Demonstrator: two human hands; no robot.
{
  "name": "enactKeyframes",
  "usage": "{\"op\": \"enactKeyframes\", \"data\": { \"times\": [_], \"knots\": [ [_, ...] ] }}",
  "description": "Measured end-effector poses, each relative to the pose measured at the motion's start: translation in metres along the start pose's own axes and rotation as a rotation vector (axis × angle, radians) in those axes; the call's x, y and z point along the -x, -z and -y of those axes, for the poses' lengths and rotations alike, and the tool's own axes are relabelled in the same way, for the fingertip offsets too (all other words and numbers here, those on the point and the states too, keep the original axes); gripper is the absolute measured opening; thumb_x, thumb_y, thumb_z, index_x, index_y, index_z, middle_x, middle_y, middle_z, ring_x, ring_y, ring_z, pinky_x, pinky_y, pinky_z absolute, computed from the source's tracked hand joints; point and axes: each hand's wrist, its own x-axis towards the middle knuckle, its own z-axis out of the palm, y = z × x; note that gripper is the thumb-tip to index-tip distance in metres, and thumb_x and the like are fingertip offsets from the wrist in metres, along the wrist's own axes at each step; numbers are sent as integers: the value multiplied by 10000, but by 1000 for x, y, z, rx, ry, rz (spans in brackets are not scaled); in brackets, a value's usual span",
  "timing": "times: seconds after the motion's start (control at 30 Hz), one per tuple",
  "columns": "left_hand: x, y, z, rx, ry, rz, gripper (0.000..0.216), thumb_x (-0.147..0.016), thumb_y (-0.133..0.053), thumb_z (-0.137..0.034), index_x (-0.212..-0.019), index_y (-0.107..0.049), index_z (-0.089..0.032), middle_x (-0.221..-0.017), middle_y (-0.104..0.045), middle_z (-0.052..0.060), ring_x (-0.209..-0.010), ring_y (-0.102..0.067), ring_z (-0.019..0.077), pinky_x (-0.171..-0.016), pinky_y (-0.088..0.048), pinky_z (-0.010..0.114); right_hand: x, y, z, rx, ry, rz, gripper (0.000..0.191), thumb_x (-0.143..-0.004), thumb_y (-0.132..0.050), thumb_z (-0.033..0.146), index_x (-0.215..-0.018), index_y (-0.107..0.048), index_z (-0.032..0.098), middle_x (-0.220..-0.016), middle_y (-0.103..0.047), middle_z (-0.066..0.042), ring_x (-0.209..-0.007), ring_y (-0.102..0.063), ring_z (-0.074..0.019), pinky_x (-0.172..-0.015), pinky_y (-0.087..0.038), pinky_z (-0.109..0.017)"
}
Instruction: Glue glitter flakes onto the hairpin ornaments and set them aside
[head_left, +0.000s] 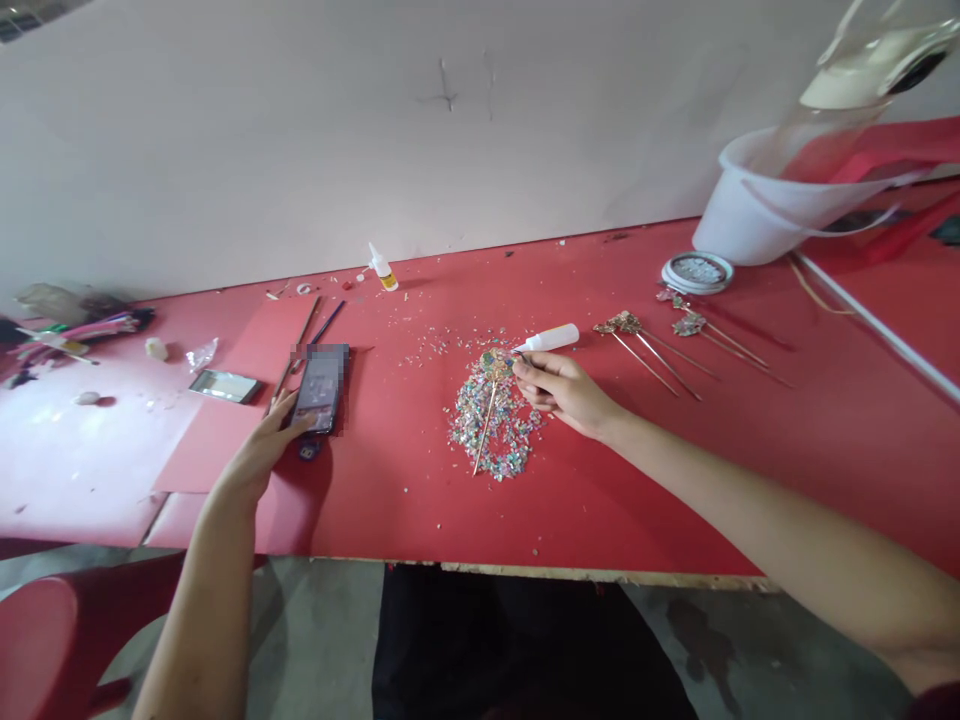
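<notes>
On the left, my left hand grips a dark smartphone by its near end, the thumb over its partly blurred screen. My right hand is closed in a pinch at the right edge of a hairpin's ornate head. The hairpin's gold stem points toward me over a loose pile of shiny multicoloured chips. Just behind my right fingers lies a white glue bottle on its side, its nozzle pointing left. What lies between those fingertips is small and partly hidden.
Finished-looking hairpins lie to the right, near a round dish of pale pieces and a white bucket. A second glue bottle stands at the back. Thin sticks and a small rectangular case lie left.
</notes>
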Motion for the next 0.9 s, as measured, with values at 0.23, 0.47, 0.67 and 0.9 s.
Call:
{"op": "enactKeyframes", "data": {
  "times": [0.23,0.47,0.67,0.9],
  "knots": [
    [5,1,-3,213,54,10,710,-788,-660,-483,-1424,-444,-254,-1584,-238,28,-1481,-138,268,-1227,-126,430,2,-3,3,6,4,-4,294,-855,-663,377,-731,-469,194,-564,-277,72,-464,-209,-51,-444,-91,-288],
    [9,-5,2,425,68,-109,638,-797,-672,-470,-1361,-525,-211,-1507,-406,49,-1434,-298,265,-1214,-221,416,3,-5,5,20,-10,-16,294,-855,-658,364,-723,-453,199,-586,-307,62,-470,-222,-53,-447,-96,-292],
    [23,-11,-14,535,29,-253,390,-814,-689,-373,-1190,-651,-275,-1211,-675,-42,-1256,-539,248,-1060,-474,378,2,-2,4,13,-9,-8,286,-852,-661,386,-744,-479,193,-600,-357,58,-462,-230,-44,-446,-88,-290],
    [35,-20,-50,329,-141,-308,244,-824,-658,-367,-986,-721,-195,-992,-735,21,-1015,-660,189,-876,-537,280,0,-1,2,-10,-26,-17,282,-843,-676,376,-758,-481,190,-594,-365,63,-458,-235,-37,-451,-81,-280]
  ]
}}
